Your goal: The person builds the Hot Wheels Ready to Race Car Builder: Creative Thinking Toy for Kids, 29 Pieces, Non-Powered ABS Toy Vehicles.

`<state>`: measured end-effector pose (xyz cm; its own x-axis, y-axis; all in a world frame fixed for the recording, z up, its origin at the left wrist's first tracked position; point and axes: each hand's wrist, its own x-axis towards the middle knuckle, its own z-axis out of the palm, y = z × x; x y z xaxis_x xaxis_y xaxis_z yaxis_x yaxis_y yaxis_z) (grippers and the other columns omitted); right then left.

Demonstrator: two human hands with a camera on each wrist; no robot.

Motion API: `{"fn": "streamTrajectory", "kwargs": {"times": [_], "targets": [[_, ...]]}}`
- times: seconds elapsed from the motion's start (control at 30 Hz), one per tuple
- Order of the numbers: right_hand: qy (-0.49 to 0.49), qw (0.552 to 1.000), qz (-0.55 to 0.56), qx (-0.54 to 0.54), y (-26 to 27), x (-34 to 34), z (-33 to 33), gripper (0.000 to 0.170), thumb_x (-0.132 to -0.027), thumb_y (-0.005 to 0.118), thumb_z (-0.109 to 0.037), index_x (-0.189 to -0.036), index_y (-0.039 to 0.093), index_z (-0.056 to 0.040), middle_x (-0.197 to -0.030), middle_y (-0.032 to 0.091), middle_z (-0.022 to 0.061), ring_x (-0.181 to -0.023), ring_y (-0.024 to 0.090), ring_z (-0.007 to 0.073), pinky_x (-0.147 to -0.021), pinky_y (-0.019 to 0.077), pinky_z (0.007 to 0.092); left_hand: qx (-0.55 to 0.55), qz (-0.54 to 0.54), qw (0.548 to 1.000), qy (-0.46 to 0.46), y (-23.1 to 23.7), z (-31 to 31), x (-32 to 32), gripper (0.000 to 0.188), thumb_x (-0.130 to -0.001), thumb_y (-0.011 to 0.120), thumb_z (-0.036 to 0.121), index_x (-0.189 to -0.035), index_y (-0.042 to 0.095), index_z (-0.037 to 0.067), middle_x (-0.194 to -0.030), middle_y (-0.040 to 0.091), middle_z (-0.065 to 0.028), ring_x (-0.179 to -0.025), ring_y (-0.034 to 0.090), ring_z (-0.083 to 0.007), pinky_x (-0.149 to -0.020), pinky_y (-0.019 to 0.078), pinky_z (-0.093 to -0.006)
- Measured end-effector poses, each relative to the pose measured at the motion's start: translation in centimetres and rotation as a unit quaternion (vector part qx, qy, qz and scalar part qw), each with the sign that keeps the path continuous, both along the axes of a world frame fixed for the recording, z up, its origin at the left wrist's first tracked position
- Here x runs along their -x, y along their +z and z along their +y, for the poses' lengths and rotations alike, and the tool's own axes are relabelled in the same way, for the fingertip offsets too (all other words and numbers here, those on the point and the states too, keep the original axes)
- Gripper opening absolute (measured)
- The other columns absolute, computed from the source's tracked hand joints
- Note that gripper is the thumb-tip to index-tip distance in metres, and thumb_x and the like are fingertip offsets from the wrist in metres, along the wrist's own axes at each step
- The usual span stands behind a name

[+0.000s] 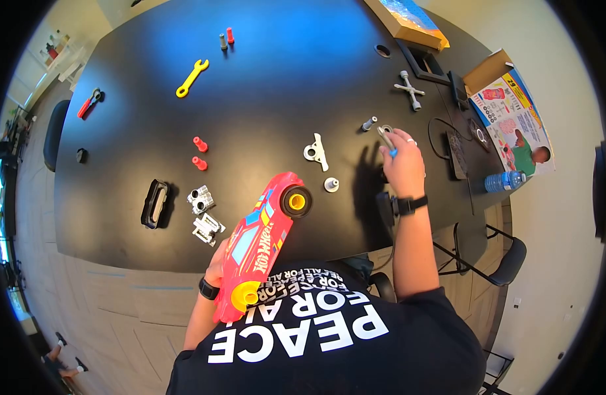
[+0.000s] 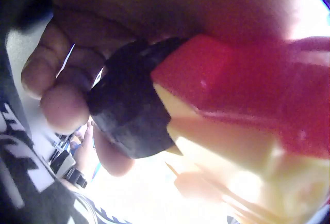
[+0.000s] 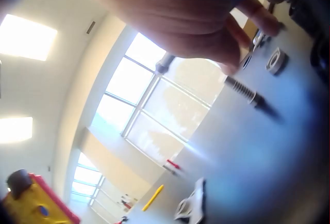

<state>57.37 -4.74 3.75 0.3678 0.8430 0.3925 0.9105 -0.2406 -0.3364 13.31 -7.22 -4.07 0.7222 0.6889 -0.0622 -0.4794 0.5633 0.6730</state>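
Head view: A glossy red plastic toy car with Hot Wheels lettering point(image 1: 258, 240) slants across the near edge of a black tabletop point(image 1: 250, 118), held in a person's left hand point(image 1: 217, 264), mostly hidden behind the body. A black-tyred wheel with a yellow hub point(image 1: 296, 201) marks the end over the table; a round yellow hub point(image 1: 247, 297) shows at the end past the edge. Over the tabletop's right side, the right hand point(image 1: 404, 164) grips a slim grey tool with a blue part point(image 1: 386, 140).

Left wrist view: Fingers curl about a black rounded part point(image 2: 131, 105), seemingly a tyre, against the car's red shell and pale yellow underside. The car looks light and stiff, a hollow shell whose gloss may slip; the body's two sides promise a steadier hold than a wheel that could turn.

Right wrist view: The right hand's fingers are bent, their exact pinch obscured; a grey tip, apparently the tool's, pokes out below the palm. The tool looks light and rigid, best held mid-length. Beyond lie a grey ridged bolt point(image 3: 243, 91) and a grey ring point(image 3: 277, 61).
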Motion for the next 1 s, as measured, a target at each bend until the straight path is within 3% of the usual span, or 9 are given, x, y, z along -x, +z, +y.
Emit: {"fn": "streamTrajectory", "kwargs": {"times": [0.07, 0.13, 0.3, 0.43, 0.53, 0.6, 0.63, 0.73, 1.0], "targets": [[-0.011, 0.997, -0.015, 0.070, -0.4, -2.3, 1.6, 0.040, -0.083, 0.088, -0.010, -0.122, 0.078, -0.0073, -0.134, 0.073, 0.0164, -0.118, 0.070, 0.0401, -0.096, 0.0585, 0.0489, -0.011, -0.008, 1.000, 0.000, -0.3, 0.2, 0.3, 0.097, -0.083, 0.086, 0.056, -0.152, 0.048, -0.002, -0.096, 0.071, -0.0255, -0.068, 0.072, -0.0350, -0.059, 0.0545, -0.0416], [-0.002, 0.998, -0.010, 0.067, -0.6, -3.2, 2.7, 0.043, -0.079, 0.091, -0.011, -0.120, 0.078, -0.0068, -0.128, 0.075, 0.0173, -0.115, 0.071, 0.0407, -0.095, 0.0585, 0.0493, 0.111, 0.009, 0.993, -0.037, -1.5, 0.3, 1.2, 0.120, -0.067, 0.095, 0.036, -0.163, 0.037, -0.007, -0.147, 0.066, -0.0187, -0.127, 0.072, -0.0236, -0.111, 0.0576, -0.0382], [-0.001, 0.992, 0.054, 0.113, -1.1, -5.4, 5.0, 0.043, -0.070, 0.098, -0.014, -0.106, 0.079, 0.0005, -0.104, 0.076, 0.0253, -0.104, 0.072, 0.0449, -0.090, 0.0581, 0.0509, 0.061, 0.032, 0.997, -0.014, -0.3, 0.0, 1.2, 0.119, -0.065, 0.094, 0.043, -0.159, 0.043, -0.010, -0.146, 0.068, -0.0186, -0.126, 0.072, -0.0213, -0.111, 0.0558, -0.0346], [0.012, 0.993, 0.032, 0.113, -0.4, -4.5, 4.2, 0.034, -0.076, 0.094, -0.012, -0.104, 0.079, 0.0011, -0.101, 0.077, 0.0267, -0.097, 0.073, 0.0466, -0.086, 0.0590, 0.0503, 0.049, 0.029, 0.998, -0.023, -0.4, 0.2, 1.3, 0.118, -0.066, 0.094, 0.042, -0.159, 0.042, -0.010, -0.146, 0.068, -0.0187, -0.127, 0.072, -0.0212, -0.111, 0.0557, -0.0349], [-0.045, 0.995, 0.067, 0.053, -0.7, -3.7, 2.9, 0.020, -0.083, 0.085, -0.010, -0.099, 0.080, 0.0005, -0.094, 0.078, 0.0239, -0.082, 0.075, 0.0410, -0.077, 0.0595, 0.0477, 0.056, 0.026, 0.998, -0.028, 0.0, 0.2, 1.1, 0.118, -0.067, 0.093, 0.042, -0.159, 0.042, -0.010, -0.146, 0.068, -0.0187, -0.127, 0.071, -0.0210, -0.111, 0.0559, -0.0348], [0.014, 0.969, 0.242, -0.054, -0.6, -3.4, 1.2, 0.013, -0.092, 0.076, -0.007, -0.103, 0.080, 0.0000, -0.089, 0.081, 0.0149, -0.069, 0.074, 0.0247, -0.062, 0.0564, 0.0380, 0.073, 0.026, 0.997, -0.024, -0.1, 0.1, 1.0, 0.119, -0.067, 0.094, 0.043, -0.160, 0.041, -0.009, -0.146, 0.068, -0.0188, -0.127, 0.071, -0.0216, -0.111, 0.0561, -0.0359], [0.025, 0.902, 0.429, -0.035, 2.2, -0.7, -0.1, 0.014, -0.098, 0.073, -0.003, -0.109, 0.079, 0.0002, -0.090, 0.080, 0.0082, -0.070, 0.069, 0.0106, -0.055, 0.0485, 0.0268, 0.074, 0.028, 0.996, -0.028, -0.1, 0.1, 1.0, 0.119, -0.067, 0.094, 0.043, -0.160, 0.041, -0.009, -0.146, 0.068, -0.0188, -0.127, 0.071, -0.0216, -0.111, 0.0561, -0.0359], [0.139, 0.816, 0.561, 0.005, 5.4, 3.3, -3.0, 0.019, -0.101, 0.069, 0.000, -0.119, 0.077, 0.0001, -0.094, 0.080, 0.0093, -0.074, 0.068, 0.0080, -0.050, 0.0426, 0.0219, 0.096, 0.020, 0.995, -0.033, -0.5, -0.1, 1.1, 0.123, -0.067, 0.095, 0.043, -0.163, 0.037, -0.008, -0.150, 0.065, -0.0203, -0.129, 0.071, -0.0240, -0.113, 0.0563, -0.0381], [0.346, 0.787, 0.511, 0.028, 10.1, 9.9, -2.8, 0.020, -0.092, 0.075, 0.003, -0.111, 0.078, -0.0006, -0.101, 0.074, 0.0057, -0.091, 0.068, 0.0143, -0.081, 0.0527, 0.0309, 0.114, -0.075, 0.990, -0.036, -2.9, -0.2, 1.6, 0.126, -0.069, 0.099, 0.035, -0.167, 0.032, -0.005, -0.153, 0.061, -0.0224, -0.133, 0.069, -0.0273, -0.114, 0.0562, -0.0421]]}}
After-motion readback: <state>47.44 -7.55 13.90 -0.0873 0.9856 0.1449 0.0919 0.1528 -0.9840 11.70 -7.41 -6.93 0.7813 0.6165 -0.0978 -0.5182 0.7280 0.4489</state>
